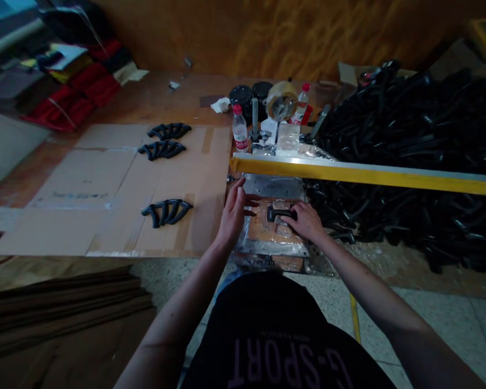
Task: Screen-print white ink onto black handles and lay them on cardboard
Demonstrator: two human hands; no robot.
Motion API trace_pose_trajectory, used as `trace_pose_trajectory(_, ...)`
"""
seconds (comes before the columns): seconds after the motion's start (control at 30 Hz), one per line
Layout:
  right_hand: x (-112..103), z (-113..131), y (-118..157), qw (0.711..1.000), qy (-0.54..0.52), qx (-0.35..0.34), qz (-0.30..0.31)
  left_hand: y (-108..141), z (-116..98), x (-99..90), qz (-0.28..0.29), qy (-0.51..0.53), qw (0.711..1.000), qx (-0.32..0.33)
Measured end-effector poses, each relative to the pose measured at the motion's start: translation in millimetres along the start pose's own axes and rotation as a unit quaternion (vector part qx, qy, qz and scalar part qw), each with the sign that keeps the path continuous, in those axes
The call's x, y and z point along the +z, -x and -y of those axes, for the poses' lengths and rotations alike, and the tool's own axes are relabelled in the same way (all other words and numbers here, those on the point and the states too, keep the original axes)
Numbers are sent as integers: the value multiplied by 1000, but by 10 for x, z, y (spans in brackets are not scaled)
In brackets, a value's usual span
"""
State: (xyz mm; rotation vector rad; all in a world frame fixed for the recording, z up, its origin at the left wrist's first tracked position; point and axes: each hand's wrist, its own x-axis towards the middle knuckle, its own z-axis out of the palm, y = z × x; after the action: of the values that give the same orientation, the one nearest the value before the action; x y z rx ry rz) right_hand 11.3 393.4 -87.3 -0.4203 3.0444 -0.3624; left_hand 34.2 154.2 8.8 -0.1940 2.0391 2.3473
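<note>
My right hand (308,220) grips the end of a black handle-shaped part (276,213), which lies across small pale blocks on a tape-covered wooden fixture (259,232). At the fixture's left side, my left hand (235,212) is held with its fingers apart and nothing in it. Behind both hands is a grey metal plate (273,186). Above that plate, a long yellow and silver bar (360,174) runs out to the right.
A large heap of black parts (389,129) covers the right side. On the cardboard sheet (101,178) at left lie three rows of similar parts (168,212). A red-capped bottle (239,129), tape roll (282,101) and black jars (241,97) stand at the back.
</note>
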Motion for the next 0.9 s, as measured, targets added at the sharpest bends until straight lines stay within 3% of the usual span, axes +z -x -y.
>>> trace_pose_trajectory(0.23,29,-36,20,1000,-5,2,-12,118,223,-72,-16,-17,998,-51)
trace_pose_trajectory(0.43,46,-34,21,1000,3,-2,6,262,469,-8,8,-34,995,-94)
trace_pose_trajectory(0.7,-77,92,39,999,35,-2,-3,464,904,278,104,-47,972,-207)
trace_pose_trajectory(0.8,-200,246,195,999,-3,5,-50,475,908,437,138,-18,961,-239)
trace_pose_trajectory(0.9,-301,407,435,993,-73,-1,-98,474,785,596,117,28,969,-217)
